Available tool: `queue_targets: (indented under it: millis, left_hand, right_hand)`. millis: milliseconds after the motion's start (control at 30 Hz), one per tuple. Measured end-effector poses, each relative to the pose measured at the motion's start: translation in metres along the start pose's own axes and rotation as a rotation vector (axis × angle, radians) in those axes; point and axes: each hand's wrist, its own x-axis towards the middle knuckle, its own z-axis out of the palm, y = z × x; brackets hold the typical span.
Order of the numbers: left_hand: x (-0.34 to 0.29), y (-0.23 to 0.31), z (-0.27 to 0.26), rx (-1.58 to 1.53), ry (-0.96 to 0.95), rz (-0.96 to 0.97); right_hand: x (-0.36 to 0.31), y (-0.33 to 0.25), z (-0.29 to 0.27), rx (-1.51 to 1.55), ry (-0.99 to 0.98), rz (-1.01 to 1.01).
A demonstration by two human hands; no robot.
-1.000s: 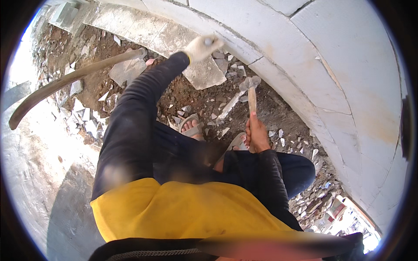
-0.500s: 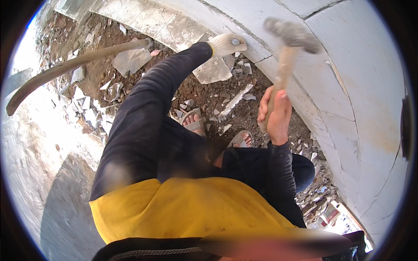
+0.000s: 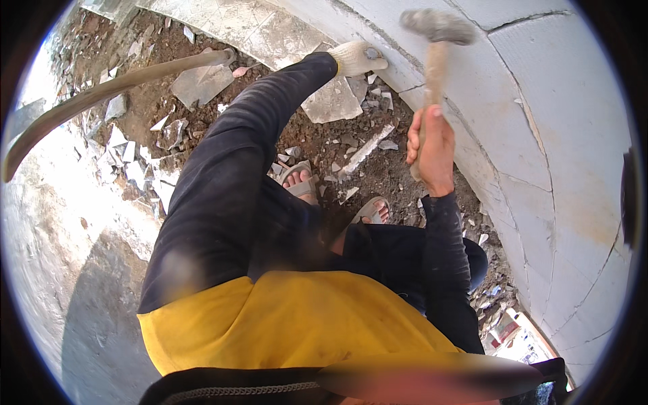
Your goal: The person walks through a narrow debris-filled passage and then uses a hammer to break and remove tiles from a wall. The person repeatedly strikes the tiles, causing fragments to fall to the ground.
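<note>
My left hand point(image 3: 355, 59), in a pale knitted glove, is closed at the foot of the white wall. The round grey metal end of a chisel point(image 3: 371, 53) shows at its top; the rest of the tool is hidden by the glove. Bare fingers of my right hand point(image 3: 434, 150) wrap the wooden handle of a hammer point(image 3: 436, 71). Its heavy grey head is up in front of the wall, to the right of the gloved hand and apart from the chisel, slightly blurred.
The cracked white wall point(image 3: 574, 135) curves along the right. A long curved wooden handle point(image 3: 121, 82) lies at the left over soil and broken tile shards point(image 3: 135, 172). Flat slabs point(image 3: 331, 101) lie below my left hand. My sandalled feet point(image 3: 300, 183) stand on rubble.
My right hand and the hammer have moved farther away, up in the picture, with the head shifting slightly left. My left hand has shifted slightly right and up, still closed.
</note>
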Motion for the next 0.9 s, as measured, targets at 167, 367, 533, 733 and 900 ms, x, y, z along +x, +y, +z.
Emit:
queue_targets:
  millis: [167,367,533,733,900]
  left_hand:
    - [0.005,-0.004,0.008,-0.062,0.033,0.036]
    - [-0.018,-0.029,0.014,0.171,0.001,0.011]
    - [-0.054,-0.026,0.007,0.003,0.005,0.112]
    - [-0.076,-0.002,-0.043,-0.268,-0.002,-0.145]
    - [-0.061,-0.021,-0.037,-0.4,0.233,0.044]
  right_hand:
    - [0.02,0.015,0.009,-0.234,0.042,-0.312]
    - [0.014,0.056,0.008,-0.114,0.035,0.288]
    - [-0.028,0.093,-0.004,-0.126,0.128,0.406]
    - [-0.049,0.141,-0.009,0.018,0.126,0.61]
    - [-0.043,0.154,-0.009,-0.05,0.09,0.605]
